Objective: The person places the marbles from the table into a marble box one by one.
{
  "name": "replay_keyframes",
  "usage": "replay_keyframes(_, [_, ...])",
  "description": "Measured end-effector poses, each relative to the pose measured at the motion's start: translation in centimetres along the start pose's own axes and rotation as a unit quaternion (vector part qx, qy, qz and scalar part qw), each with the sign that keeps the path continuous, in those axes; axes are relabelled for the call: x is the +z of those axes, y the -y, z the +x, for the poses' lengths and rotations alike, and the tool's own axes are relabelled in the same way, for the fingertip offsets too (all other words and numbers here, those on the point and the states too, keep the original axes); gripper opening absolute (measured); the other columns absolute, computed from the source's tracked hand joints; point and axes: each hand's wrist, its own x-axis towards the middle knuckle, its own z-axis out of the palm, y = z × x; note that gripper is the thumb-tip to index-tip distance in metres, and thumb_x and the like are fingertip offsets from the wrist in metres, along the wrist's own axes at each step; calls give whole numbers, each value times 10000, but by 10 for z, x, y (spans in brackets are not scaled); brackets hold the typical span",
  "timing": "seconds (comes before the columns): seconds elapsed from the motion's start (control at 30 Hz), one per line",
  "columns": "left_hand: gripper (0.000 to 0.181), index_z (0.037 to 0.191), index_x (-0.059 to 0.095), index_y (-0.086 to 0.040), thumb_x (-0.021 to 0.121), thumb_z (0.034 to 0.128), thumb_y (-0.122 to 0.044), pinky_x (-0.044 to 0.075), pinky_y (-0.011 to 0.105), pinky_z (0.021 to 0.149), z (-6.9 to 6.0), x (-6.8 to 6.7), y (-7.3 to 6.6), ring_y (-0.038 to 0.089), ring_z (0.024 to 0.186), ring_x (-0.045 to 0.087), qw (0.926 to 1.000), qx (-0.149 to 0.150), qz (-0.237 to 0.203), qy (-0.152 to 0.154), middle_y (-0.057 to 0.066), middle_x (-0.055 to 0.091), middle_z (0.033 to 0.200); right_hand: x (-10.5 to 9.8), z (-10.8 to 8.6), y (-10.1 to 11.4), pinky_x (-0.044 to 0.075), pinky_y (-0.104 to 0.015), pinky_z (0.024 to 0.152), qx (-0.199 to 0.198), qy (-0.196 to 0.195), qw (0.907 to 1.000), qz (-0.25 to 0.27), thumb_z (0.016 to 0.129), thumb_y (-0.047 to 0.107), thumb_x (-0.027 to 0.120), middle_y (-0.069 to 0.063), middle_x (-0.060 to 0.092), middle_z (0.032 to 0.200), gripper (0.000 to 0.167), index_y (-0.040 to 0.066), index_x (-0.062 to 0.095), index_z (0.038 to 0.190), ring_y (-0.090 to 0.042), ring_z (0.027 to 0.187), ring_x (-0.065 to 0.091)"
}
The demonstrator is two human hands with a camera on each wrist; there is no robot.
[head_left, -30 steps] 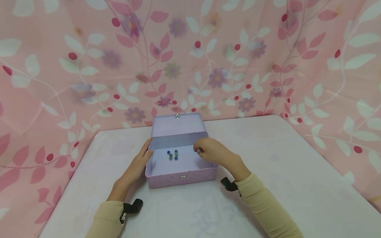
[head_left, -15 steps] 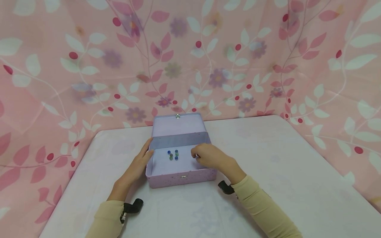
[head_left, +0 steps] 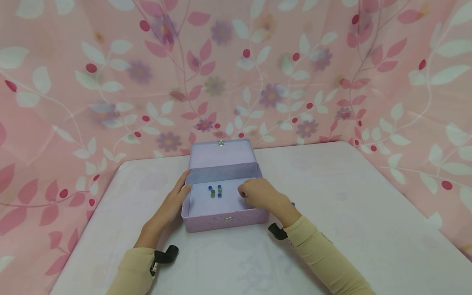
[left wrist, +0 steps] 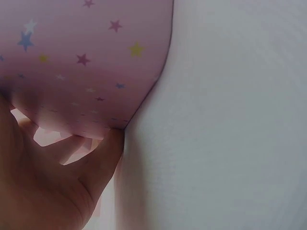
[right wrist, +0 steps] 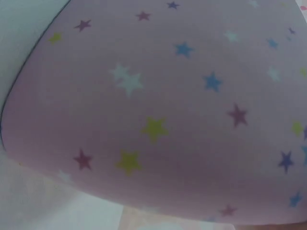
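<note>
A lilac tin box (head_left: 206,224) stands with its lid (head_left: 223,153) raised at the back. Several small blue and green glass marbles (head_left: 213,195) lie grouped on its floor, left of the middle. My left hand (head_left: 169,207) rests against the box's left side, thumb near the rim; in the left wrist view its fingers touch the star-patterned wall (left wrist: 81,57). Inside the box, at the right, my right hand (head_left: 261,194) has its fingers curled, with a small marble seemingly pinched at the tips, mostly hidden. The right wrist view shows only the box's starry outer wall (right wrist: 182,124).
Behind the right wrist, a blue marble (head_left: 293,204) lies on the white tablecloth (head_left: 350,213), right of the box. A pink floral cloth (head_left: 287,82) hangs behind and around the table. Black camera mounts (head_left: 167,254) stick out from both wrists.
My right hand has shifted slightly left and lower inside the box. The blue marble right of the wrist has come into view. The left hand and the grouped marbles stay put.
</note>
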Motion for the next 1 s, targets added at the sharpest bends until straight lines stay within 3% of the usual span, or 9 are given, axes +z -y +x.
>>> replay_keyframes(0.2, [590,1604,52,-339,302,1077,-428,60,669,1210,1,0,1,346,1564,34,10000,30,19,-3,35,36,1695,-2,-1,-4,507,-291,684,-17,83,9996,285,884,73,666,44,712,872,101,150,720,919,-104,730,565])
replay_keyframes(0.47, [589,1603,52,-343,302,1077,-429,54,683,1203,1,0,2,351,1564,29,10000,6,10,-2,32,32,1695,-14,-8,-16,513,-296,726,-46,-72,9894,1447,942,68,597,27,685,883,135,98,722,985,-125,771,571])
replay_keyframes(0.73, [591,1604,44,-342,297,1077,-430,56,688,1199,0,0,2,352,1564,25,10000,0,5,13,28,22,1696,-26,-13,-31,527,-273,733,-83,-665,9838,1664,930,33,575,11,700,890,175,114,727,955,-115,785,582])
replay_keyframes(1.0, [590,1603,49,-348,300,1076,-434,61,689,1199,0,0,1,357,1563,34,10000,-3,16,-7,34,32,1695,-46,-26,-47,547,-320,786,318,-987,9781,1804,943,68,611,-10,706,947,142,104,732,1007,-155,846,601])
